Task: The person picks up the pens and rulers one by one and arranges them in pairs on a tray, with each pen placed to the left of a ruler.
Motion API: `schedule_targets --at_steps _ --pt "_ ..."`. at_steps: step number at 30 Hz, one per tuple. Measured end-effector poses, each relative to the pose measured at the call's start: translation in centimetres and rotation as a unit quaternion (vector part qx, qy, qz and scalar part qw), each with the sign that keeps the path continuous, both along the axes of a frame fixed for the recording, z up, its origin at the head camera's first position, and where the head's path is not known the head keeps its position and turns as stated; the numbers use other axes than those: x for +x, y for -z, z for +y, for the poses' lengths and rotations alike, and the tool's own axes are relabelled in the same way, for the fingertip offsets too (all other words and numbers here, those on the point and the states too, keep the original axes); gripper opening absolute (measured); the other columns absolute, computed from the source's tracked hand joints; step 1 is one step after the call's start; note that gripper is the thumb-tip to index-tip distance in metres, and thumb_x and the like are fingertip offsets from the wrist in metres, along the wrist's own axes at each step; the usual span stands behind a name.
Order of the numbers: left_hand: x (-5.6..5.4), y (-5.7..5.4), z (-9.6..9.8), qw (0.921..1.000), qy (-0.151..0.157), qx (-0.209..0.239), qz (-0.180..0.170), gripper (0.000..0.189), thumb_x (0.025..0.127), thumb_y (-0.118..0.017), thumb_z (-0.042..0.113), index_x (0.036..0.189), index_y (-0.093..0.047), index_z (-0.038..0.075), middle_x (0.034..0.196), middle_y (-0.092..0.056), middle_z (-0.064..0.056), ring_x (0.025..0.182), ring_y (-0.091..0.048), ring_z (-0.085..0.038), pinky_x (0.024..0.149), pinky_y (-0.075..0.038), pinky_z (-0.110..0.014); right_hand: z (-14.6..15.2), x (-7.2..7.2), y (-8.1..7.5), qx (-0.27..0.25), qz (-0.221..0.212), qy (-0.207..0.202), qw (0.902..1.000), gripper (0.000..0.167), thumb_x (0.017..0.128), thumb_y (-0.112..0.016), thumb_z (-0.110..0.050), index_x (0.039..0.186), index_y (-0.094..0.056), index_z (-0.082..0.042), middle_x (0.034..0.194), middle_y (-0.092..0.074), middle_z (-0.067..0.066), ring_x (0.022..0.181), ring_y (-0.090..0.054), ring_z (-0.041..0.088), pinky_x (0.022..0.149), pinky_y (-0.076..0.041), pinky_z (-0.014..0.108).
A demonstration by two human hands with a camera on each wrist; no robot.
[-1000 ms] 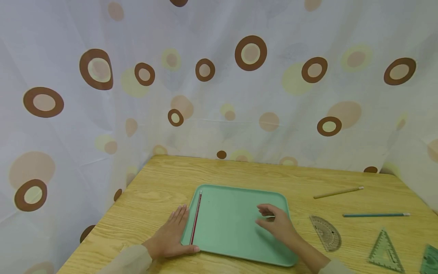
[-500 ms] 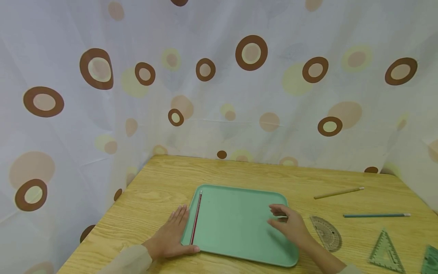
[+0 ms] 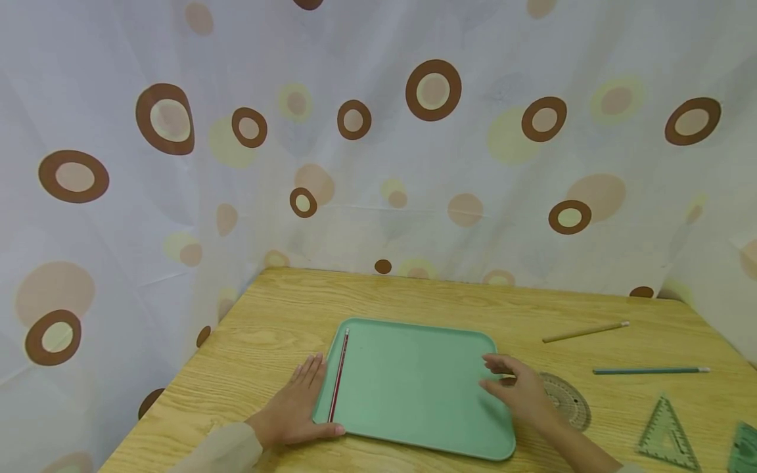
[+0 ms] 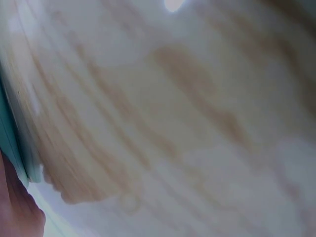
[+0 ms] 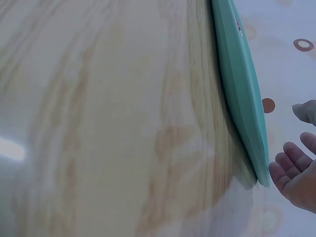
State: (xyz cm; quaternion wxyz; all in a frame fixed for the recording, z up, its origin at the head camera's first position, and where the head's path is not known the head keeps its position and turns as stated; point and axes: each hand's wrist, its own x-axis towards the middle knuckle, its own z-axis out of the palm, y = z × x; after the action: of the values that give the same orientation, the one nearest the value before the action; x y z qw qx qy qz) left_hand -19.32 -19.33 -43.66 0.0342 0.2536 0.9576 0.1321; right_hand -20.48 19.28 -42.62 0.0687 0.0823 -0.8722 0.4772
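A green tray (image 3: 420, 387) lies on the wooden table with a dark red pencil (image 3: 339, 376) along its left side. My left hand (image 3: 292, 407) rests flat at the tray's near left corner, fingers straight beside the left rim and thumb at the front rim. Over the right rim hovers my right hand (image 3: 523, 391), its fingers loosely bent with a gap to the thumb and nothing held. Behind that hand a clear protractor (image 3: 570, 404) is partly hidden. In the right wrist view, the fingers of my right hand (image 5: 301, 173) appear beside the tray's edge (image 5: 242, 84).
Right of the tray on the table (image 3: 414, 289) lie a yellowish pencil (image 3: 585, 332), a blue pencil (image 3: 650, 371) and a clear set square (image 3: 665, 437). A green drawing tool (image 3: 745, 450) is cut off at the right edge. A patterned curtain (image 3: 378, 164) surrounds the table.
My right hand has moved rightward, from above the tray's interior to its right rim, and now covers part of the protractor. The left hand, tray and red pencil have stayed put.
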Motion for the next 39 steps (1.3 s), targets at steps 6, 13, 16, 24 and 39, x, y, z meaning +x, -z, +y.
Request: schedule_targets --at_steps 6,13,16,24,39 --pt "0.0 0.1 0.0 1.0000 0.002 0.004 0.004 0.107 0.080 -0.053 0.066 0.144 -0.014 -0.010 0.151 -0.011 -0.030 0.141 -0.013 -0.041 0.114 -0.018 -0.052 0.9 0.2 0.0 -0.003 -0.001 0.004 1.0000 0.043 0.082 -0.070 -0.010 0.120 -0.056 0.005 0.113 -0.062 0.021 0.094 -0.057 0.004 0.074 -0.050 0.017" --pt "0.0 0.2 -0.1 1.0000 0.003 0.003 0.009 0.107 0.080 -0.053 0.066 0.144 -0.015 -0.010 0.151 -0.012 -0.030 0.141 -0.013 -0.042 0.114 -0.018 -0.052 1.8 0.4 -0.4 0.020 -0.005 0.014 0.9997 0.044 0.083 -0.068 -0.013 0.121 -0.055 0.005 0.117 -0.060 0.022 0.098 -0.058 0.010 0.075 -0.049 0.014" --pt "-0.1 0.3 -0.2 0.9999 0.002 0.004 0.009 0.107 0.080 -0.053 0.067 0.144 -0.015 -0.010 0.151 -0.012 -0.030 0.141 -0.013 -0.041 0.114 -0.018 -0.052 2.3 0.5 -0.6 0.031 -0.003 0.018 0.9993 0.043 0.085 -0.067 -0.014 0.122 -0.054 0.005 0.118 -0.060 0.022 0.100 -0.058 0.018 0.075 -0.049 0.013" --pt "-0.3 0.6 -0.3 1.0000 -0.001 0.000 0.009 0.108 0.079 -0.052 0.068 0.145 -0.014 -0.009 0.152 -0.011 -0.029 0.142 -0.012 -0.040 0.115 -0.016 -0.050 3.6 0.8 -0.6 0.046 -0.010 0.022 0.9986 0.046 0.086 -0.066 -0.020 0.124 -0.053 0.003 0.120 -0.059 0.022 0.095 -0.051 -0.008 0.076 -0.047 0.012" --pt "-0.2 0.4 -0.3 1.0000 0.005 0.000 0.007 0.108 0.080 -0.051 0.068 0.145 -0.015 -0.010 0.151 -0.012 -0.029 0.141 -0.013 -0.041 0.114 -0.019 -0.052 6.2 1.1 0.2 0.080 -0.021 0.037 0.9959 0.050 0.086 -0.067 -0.022 0.125 -0.052 0.005 0.120 -0.058 0.025 0.088 -0.045 -0.019 0.073 -0.047 0.011"
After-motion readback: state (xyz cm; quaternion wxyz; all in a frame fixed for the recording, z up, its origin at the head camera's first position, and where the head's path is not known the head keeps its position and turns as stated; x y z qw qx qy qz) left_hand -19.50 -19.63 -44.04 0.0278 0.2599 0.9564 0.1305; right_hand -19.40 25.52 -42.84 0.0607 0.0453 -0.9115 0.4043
